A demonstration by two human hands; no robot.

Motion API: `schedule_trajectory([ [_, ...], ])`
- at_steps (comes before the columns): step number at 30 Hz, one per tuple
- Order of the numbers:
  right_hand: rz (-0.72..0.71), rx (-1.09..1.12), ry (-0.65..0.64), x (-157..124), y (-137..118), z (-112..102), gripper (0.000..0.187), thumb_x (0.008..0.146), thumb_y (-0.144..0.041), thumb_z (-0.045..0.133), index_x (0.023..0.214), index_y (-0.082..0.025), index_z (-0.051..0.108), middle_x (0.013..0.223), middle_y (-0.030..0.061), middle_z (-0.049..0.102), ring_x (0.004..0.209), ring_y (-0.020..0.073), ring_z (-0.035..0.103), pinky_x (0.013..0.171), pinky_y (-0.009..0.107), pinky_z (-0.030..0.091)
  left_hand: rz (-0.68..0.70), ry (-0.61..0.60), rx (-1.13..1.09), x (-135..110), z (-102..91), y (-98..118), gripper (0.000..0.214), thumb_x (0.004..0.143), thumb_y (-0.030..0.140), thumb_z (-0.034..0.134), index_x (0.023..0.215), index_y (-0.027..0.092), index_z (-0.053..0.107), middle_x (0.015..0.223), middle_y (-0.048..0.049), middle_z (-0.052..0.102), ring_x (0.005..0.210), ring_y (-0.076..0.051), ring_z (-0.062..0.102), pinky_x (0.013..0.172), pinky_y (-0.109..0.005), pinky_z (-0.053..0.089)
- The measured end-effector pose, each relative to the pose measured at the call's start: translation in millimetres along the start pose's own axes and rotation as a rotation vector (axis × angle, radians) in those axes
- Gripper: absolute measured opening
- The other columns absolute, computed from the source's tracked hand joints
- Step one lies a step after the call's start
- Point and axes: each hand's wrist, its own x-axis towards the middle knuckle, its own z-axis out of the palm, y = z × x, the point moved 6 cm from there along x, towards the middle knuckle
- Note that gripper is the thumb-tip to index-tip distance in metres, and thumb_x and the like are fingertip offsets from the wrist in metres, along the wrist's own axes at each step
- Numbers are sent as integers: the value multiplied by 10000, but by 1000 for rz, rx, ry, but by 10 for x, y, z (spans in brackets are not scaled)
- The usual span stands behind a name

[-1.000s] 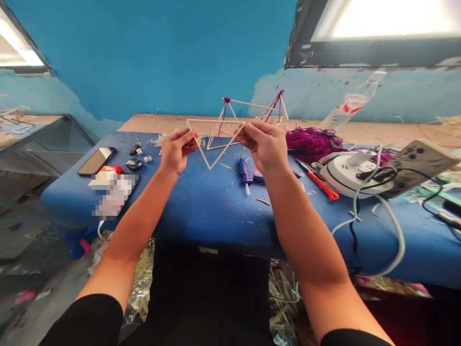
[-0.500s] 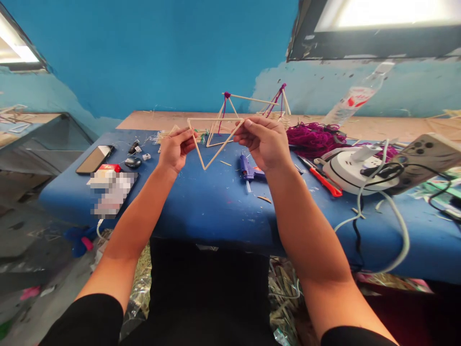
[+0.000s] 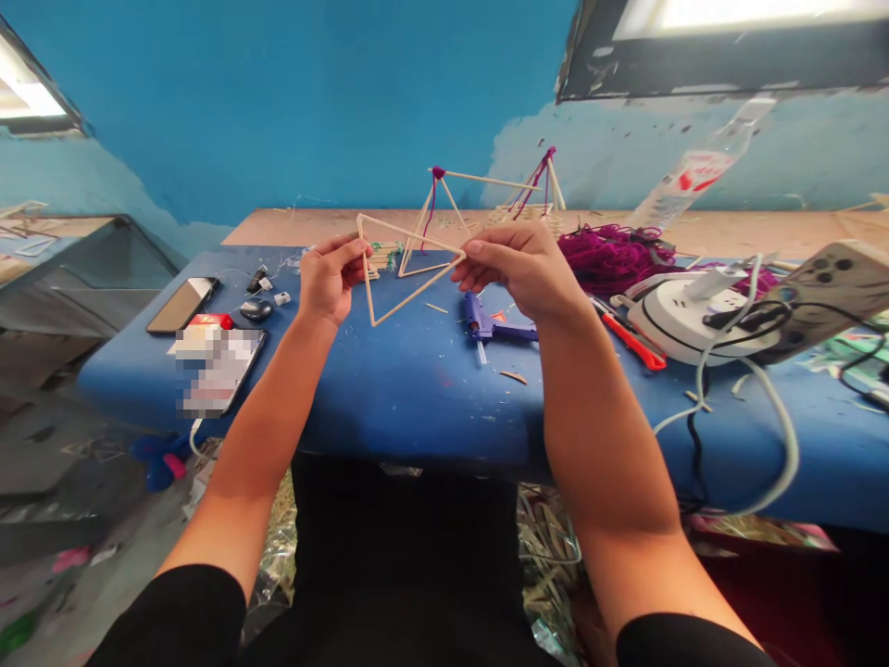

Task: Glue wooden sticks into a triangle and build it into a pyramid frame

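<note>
Above the blue table I hold up a triangle of thin wooden sticks (image 3: 411, 296) between both hands. My left hand (image 3: 331, 278) pinches its left side near the upper corner. The thumb and fingers of my right hand (image 3: 510, 264) are closed on its right corner. Behind it stands a stick frame (image 3: 451, 206) with purple yarn tied at its top joint, and farther right rises a second yarn-tied stick structure (image 3: 545, 185). Below my right hand lies a purple glue gun (image 3: 479, 320), partly behind the wrist.
Purple yarn (image 3: 618, 259), a red cutter (image 3: 635, 338), a white power strip (image 3: 694, 315) with cables and a leaning phone (image 3: 826, 296) crowd the right side. A tilted plastic bottle (image 3: 694, 185) is behind. At left lie a phone (image 3: 184, 306) and a black mouse (image 3: 256, 309).
The stick triangle has tilted: its right corner has dropped, and its bottom corner has swung left. Both hands keep their hold on it. The view has shifted slightly.
</note>
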Motion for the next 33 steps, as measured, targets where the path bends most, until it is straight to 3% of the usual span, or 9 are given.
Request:
schedule_trajectory([
  [9, 39, -84, -123, -4, 15, 28, 309, 831, -444, 818, 705, -176, 732, 704, 82, 736, 560, 132, 647, 517, 261, 536, -10, -11, 90, 28, -14, -32, 194, 632, 273, 913, 760, 200, 786, 665, 20, 725, 521, -50, 587, 484, -145, 471],
  [16, 154, -119, -318, -27, 77, 48, 347, 778, -492, 875, 732, -158, 790, 706, 86, 744, 604, 142, 665, 501, 248, 501, -8, -70, 115, 54, -6, -36, 219, 621, 281, 918, 758, 186, 776, 648, 17, 707, 500, -44, 569, 451, -153, 419],
  [22, 179, -121, -482, -77, 90, 114, 344, 742, -481, 916, 774, -151, 822, 735, 76, 773, 611, 131, 675, 553, 239, 542, -44, -110, 190, 10, 38, -14, 188, 652, 255, 884, 790, 181, 782, 647, 15, 708, 498, -54, 569, 460, -170, 430],
  [30, 265, -93, -562, -140, 70, 204, 238, 761, -388, 921, 713, -188, 799, 696, 32, 763, 591, 139, 692, 532, 235, 552, -94, -137, 225, -60, 110, 3, 108, 690, 143, 835, 708, 181, 735, 629, 10, 689, 508, -67, 574, 495, -195, 443],
  [33, 247, -121, -526, -132, 69, 187, 309, 872, -440, 839, 736, -165, 812, 732, 75, 781, 598, 147, 703, 535, 240, 558, -89, -118, 221, -44, 92, -5, 125, 697, 156, 854, 710, 178, 732, 631, 9, 690, 503, -67, 574, 492, -200, 432],
])
